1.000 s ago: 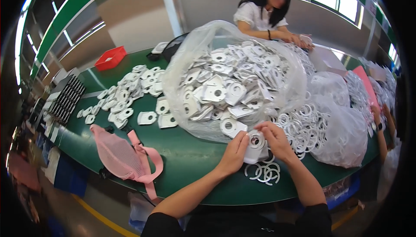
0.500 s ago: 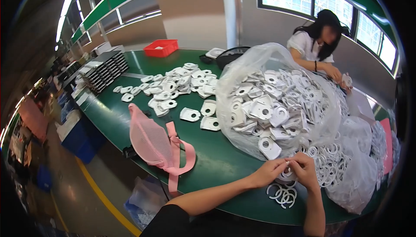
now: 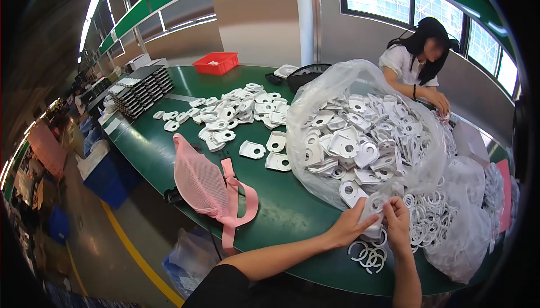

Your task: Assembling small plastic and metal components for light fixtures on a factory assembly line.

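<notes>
My left hand (image 3: 347,226) and my right hand (image 3: 398,223) both grip one white plastic plate with a round hole (image 3: 373,211), held just above the green table (image 3: 281,207). Loose white rings (image 3: 368,254) lie on the table right below my hands. A big clear bag full of the same white plates (image 3: 365,139) stands just beyond my hands. More white rings (image 3: 436,212) spill from a second clear bag to the right.
Loose white plates (image 3: 236,117) are spread over the table's far left. A pink mesh bag (image 3: 208,187) hangs over the near edge. A red bin (image 3: 215,63) and stacked dark trays (image 3: 140,86) stand farther off. Another person (image 3: 419,66) works across the table.
My head has turned left, so the bag and my hands have slid toward the right of the view. Both hands stay on the white plate above the rings.
</notes>
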### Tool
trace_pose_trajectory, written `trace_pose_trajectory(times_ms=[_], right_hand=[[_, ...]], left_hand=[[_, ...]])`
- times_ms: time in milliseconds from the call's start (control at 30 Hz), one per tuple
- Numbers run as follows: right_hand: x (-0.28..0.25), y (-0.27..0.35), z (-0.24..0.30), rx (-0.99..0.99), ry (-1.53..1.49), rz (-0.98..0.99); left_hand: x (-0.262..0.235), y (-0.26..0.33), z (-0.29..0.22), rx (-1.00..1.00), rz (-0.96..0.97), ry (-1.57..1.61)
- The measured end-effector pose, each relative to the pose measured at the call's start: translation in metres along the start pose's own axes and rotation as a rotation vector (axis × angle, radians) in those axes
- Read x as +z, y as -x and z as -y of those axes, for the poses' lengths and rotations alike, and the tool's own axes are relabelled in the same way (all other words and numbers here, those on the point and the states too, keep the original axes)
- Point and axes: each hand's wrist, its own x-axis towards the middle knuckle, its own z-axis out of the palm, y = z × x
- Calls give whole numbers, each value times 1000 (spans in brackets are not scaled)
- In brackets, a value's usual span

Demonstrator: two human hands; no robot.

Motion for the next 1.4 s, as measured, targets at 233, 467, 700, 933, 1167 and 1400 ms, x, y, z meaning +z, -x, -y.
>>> trace_pose_trajectory(times_ms=[233,467,700,933,1167,1400], right_hand=[[-3,0,-11,-159,27,-98],[1,3,12,-195,407,26],[-21,-9,4,-267,439,43],[-24,-4,7,-329,446,-30],[-9,-1,13,-351,583,1],[-16,-4,10,-322,658,-6]], left_hand=[[4,7,-6,126,47,-295],[0,0,9,82,-1,-184],[-23,-13,-10,-45,118,9],[-215,-87,-30,-166,-732,-23],[-385,-63,4,-347,-1197,229],[-244,-54,25,-488,25,-1305]])
